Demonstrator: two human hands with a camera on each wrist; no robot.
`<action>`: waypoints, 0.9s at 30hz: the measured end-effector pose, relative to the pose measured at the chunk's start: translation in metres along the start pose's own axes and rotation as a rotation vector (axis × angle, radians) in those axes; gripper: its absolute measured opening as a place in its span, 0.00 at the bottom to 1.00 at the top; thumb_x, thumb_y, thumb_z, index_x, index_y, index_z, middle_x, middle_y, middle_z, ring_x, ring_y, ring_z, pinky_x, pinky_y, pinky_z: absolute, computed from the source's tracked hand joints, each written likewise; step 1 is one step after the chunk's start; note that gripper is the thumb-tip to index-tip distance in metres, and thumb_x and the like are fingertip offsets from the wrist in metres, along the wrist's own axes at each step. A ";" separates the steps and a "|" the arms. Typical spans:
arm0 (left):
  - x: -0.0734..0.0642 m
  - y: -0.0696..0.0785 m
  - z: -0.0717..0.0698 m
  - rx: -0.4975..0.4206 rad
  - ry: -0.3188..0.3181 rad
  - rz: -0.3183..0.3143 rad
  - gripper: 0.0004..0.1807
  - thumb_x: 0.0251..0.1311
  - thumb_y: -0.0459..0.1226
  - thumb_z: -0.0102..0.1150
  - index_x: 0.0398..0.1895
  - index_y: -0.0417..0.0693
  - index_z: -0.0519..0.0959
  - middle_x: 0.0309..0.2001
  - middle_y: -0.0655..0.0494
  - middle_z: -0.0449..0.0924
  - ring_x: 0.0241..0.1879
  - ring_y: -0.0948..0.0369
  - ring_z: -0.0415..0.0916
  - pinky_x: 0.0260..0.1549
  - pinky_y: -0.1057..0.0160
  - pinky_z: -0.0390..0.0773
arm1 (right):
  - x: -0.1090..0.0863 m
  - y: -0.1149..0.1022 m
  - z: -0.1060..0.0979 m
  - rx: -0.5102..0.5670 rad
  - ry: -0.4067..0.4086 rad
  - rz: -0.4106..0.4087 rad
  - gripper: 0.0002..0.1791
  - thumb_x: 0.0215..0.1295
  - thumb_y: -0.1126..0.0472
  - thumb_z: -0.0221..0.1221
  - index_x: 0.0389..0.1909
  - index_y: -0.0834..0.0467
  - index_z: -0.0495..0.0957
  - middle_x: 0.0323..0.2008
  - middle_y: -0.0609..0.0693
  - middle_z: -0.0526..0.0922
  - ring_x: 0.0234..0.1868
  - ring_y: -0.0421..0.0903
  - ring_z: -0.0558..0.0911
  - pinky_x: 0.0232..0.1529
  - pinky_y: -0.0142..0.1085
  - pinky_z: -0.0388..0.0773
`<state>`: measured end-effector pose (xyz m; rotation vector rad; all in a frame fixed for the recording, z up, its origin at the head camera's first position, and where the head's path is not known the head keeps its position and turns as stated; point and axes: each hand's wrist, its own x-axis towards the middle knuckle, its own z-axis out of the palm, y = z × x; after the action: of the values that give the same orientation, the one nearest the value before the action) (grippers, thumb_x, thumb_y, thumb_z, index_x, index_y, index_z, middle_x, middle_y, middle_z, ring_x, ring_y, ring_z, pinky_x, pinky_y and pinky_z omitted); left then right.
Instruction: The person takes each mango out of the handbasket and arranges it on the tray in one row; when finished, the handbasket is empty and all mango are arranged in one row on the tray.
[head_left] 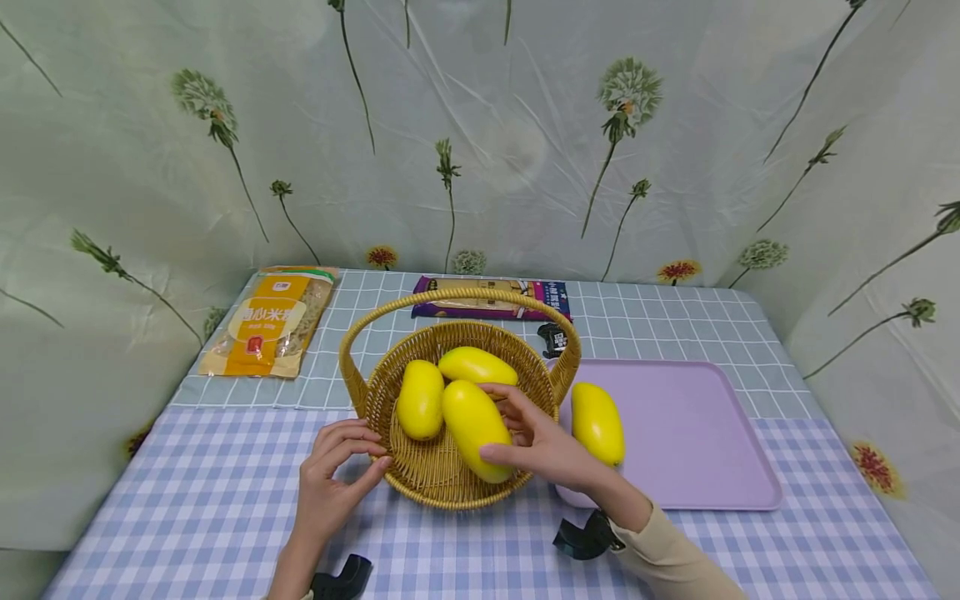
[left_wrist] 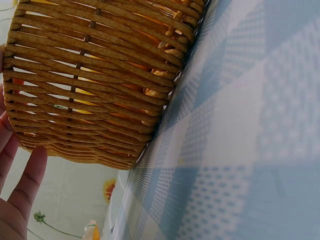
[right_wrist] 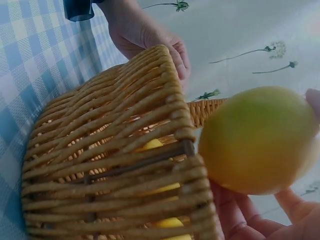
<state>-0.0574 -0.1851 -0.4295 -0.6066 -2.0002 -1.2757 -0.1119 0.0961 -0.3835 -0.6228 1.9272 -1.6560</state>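
My right hand [head_left: 546, 437] holds a yellow mango [head_left: 474, 429] over the front right of a wicker basket [head_left: 442, 492]. The right wrist view has this mango [right_wrist: 260, 140] just above the rim, with fingers under it and a fingertip on its far side. At the basket's left side, my left hand [head_left: 333, 475] grips the rim between thumb and fingers. Two more mangoes, one on the left [head_left: 421, 401] and one at the back [head_left: 477, 365], lie inside the basket. Another mango [head_left: 597, 423] rests on the left part of a purple tray [head_left: 690, 433].
The basket's tall handle [head_left: 457, 293] arches over its opening. Behind it lies a long purple packet [head_left: 491, 298], with a small black item [head_left: 553, 340] near the handle's right foot. An orange-labelled bag [head_left: 272, 323] lies at the back left on the checked tablecloth [head_left: 225, 492].
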 end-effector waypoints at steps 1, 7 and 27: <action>0.000 0.000 0.000 0.000 0.000 0.000 0.06 0.45 0.28 0.71 0.25 0.40 0.82 0.34 0.48 0.80 0.43 0.43 0.70 0.52 0.63 0.67 | -0.002 0.000 -0.001 0.012 0.011 -0.012 0.36 0.62 0.54 0.63 0.68 0.42 0.57 0.56 0.54 0.69 0.53 0.51 0.72 0.52 0.43 0.73; 0.000 0.000 0.000 -0.001 0.000 0.002 0.05 0.46 0.29 0.71 0.25 0.39 0.82 0.34 0.46 0.80 0.43 0.44 0.70 0.53 0.63 0.67 | -0.017 0.002 -0.009 0.066 0.037 -0.073 0.36 0.63 0.60 0.62 0.69 0.46 0.57 0.59 0.58 0.67 0.54 0.54 0.73 0.51 0.42 0.75; -0.001 -0.001 0.000 0.010 -0.003 -0.004 0.06 0.46 0.28 0.71 0.25 0.39 0.82 0.34 0.44 0.80 0.44 0.44 0.71 0.53 0.63 0.67 | -0.061 0.008 -0.042 0.014 0.170 -0.097 0.31 0.68 0.62 0.55 0.70 0.53 0.57 0.60 0.62 0.66 0.53 0.61 0.70 0.51 0.40 0.75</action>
<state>-0.0576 -0.1857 -0.4313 -0.6009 -2.0102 -1.2672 -0.0926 0.1684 -0.3815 -0.5949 2.0303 -1.8341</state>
